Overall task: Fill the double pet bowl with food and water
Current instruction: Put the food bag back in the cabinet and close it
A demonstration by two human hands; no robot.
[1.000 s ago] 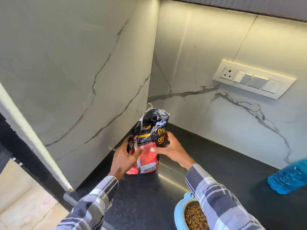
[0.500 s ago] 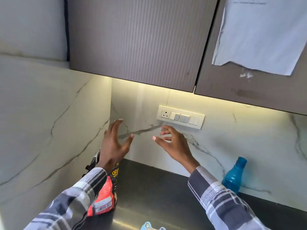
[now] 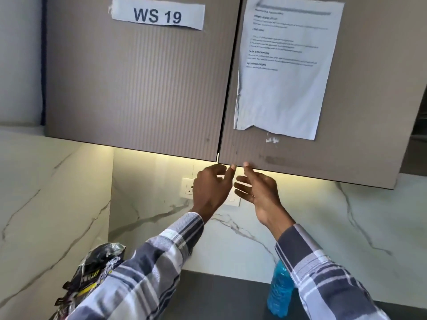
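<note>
At the left, our crinkled food bag stands on the counter, soft and light, best pinched at its folded top. Our left hand and right hand reach up empty, fingers loose, beneath the cabinet door. Further right, the blue bottle looks slick; we would grip its body. The bowl is out of view.

Two hands: the left hand and the right hand, each in one plaid sleeve, so two sleeves. Two cabinet doors, a left door and a right door. Two papers: one label on the left door, one sheet on the right. One switch plate. One bench, with one food bag by its left edge and one blue bottle toward its back edge.
</note>
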